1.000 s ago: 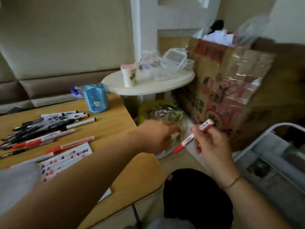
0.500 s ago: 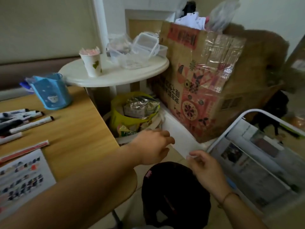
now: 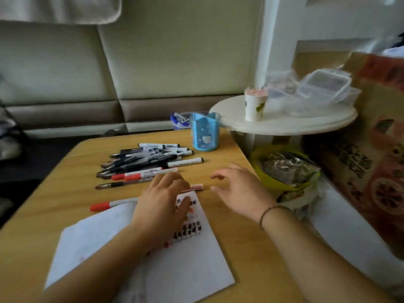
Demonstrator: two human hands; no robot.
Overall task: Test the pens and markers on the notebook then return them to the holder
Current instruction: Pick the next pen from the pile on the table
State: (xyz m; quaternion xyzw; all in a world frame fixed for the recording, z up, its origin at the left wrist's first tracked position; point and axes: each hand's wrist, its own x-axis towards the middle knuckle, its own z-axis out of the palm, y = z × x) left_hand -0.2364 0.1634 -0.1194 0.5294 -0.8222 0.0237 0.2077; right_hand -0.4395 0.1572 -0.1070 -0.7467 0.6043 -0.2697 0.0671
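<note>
A white notebook (image 3: 185, 270) with a printed sticker strip lies on the wooden table (image 3: 65, 193). My left hand (image 3: 161, 200) is over its top edge, fingers bent above a thin red-and-white pen (image 3: 195, 187) and thumb below it. Blur hides whether they grip it. To the right, my right hand (image 3: 240, 189) hovers above the table with fingers spread, holding nothing. A red-capped marker (image 3: 100, 207) lies left of my left hand. Several black and red pens and markers (image 3: 148, 160) lie in a pile behind. The blue pen holder (image 3: 205, 134) stands at the table's far right corner.
A white round side table (image 3: 284, 125) to the right carries a paper cup (image 3: 254, 106) and clear plastic boxes (image 3: 323, 88). Below it a yellow-green bin (image 3: 284, 171) holds wrappers. A taped cardboard box (image 3: 376, 149) stands at far right. A sofa (image 3: 153, 62) runs behind.
The view swung from the bin and box back to the table. The red marker my right hand held is gone from it. Both hands came over the table, the left onto the thin pen.
</note>
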